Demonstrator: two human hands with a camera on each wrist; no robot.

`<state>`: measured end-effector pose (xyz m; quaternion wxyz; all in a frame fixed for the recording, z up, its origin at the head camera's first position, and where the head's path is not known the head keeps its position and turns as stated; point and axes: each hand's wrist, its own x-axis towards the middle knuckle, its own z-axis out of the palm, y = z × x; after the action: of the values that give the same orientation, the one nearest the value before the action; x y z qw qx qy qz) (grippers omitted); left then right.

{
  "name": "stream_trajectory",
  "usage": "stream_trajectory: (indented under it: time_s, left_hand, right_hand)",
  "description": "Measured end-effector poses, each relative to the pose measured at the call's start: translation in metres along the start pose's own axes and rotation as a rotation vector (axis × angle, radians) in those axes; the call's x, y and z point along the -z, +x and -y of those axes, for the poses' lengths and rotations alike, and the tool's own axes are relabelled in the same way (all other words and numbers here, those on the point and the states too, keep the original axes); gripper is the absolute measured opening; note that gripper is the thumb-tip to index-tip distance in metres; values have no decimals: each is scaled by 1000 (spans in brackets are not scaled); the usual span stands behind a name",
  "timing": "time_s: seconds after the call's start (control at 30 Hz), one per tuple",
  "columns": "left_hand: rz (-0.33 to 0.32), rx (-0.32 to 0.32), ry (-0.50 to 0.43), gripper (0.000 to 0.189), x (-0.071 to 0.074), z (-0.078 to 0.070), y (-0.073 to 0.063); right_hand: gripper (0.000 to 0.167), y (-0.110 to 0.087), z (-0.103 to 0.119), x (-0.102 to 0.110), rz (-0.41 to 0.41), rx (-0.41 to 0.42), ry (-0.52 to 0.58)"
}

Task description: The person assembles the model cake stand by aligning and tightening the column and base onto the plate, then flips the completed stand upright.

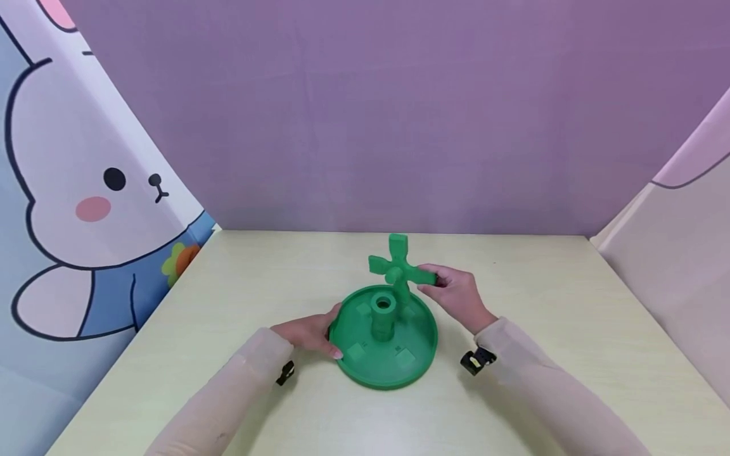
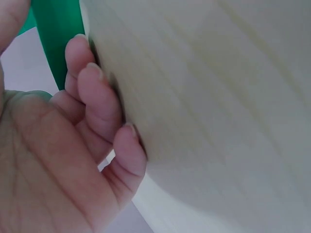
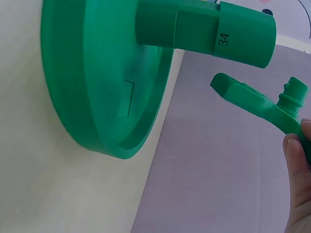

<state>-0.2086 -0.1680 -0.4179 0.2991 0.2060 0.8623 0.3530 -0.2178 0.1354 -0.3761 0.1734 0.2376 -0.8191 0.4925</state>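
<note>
A round green base [image 1: 373,372] with a raised rim lies on the table, and a hollow upright post [image 1: 383,320] stands at its middle. My left hand [image 1: 308,332] holds the base at its left side, thumb on the rim; the left wrist view shows curled fingertips [image 2: 99,92] low against the tabletop. Above the far side of the base, my right hand [image 1: 453,291] pinches one arm of a green cross-shaped piece [image 1: 399,269]. In the right wrist view that cross-shaped piece [image 3: 250,99] has a short ridged peg [image 3: 293,94] and is apart from the post [image 3: 204,29], which is marked 34.
The pale wood-grain table [image 1: 274,272] ends at a purple backdrop [image 1: 365,126]. On the left hangs a cloth with a cartoon rabbit [image 1: 85,209], and a pale cloth [image 1: 678,253] borders the right side. Black straps [image 1: 478,360] sit on the wrists.
</note>
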Motion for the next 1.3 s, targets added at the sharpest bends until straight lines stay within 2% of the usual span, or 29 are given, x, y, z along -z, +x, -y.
stream_trajectory:
  time_s: [0.23, 0.57, 0.7, 1.0, 1.17, 1.3]
  left_hand:
    - [-2, 21, 13, 114, 0, -1, 1]
    - [16, -19, 13, 114, 3, -1, 2]
    - [12, -29, 8, 114, 4, -1, 3]
    - [7, -3, 5, 114, 1, 0, -1]
    - [10, -11, -1, 114, 1, 3, 0]
    - [7, -10, -8, 114, 1, 3, 0]
  right_hand:
    - [21, -1, -2, -10, -7, 81, 22]
    - [20, 0, -4, -17, -43, 277, 35]
    - [23, 1, -6, -16, -49, 388, 5]
    - [29, 1, -11, -19, -35, 627, -85]
    - [34, 0, -12, -20, -43, 687, -117]
    - [36, 0, -14, -21, -47, 703, -130]
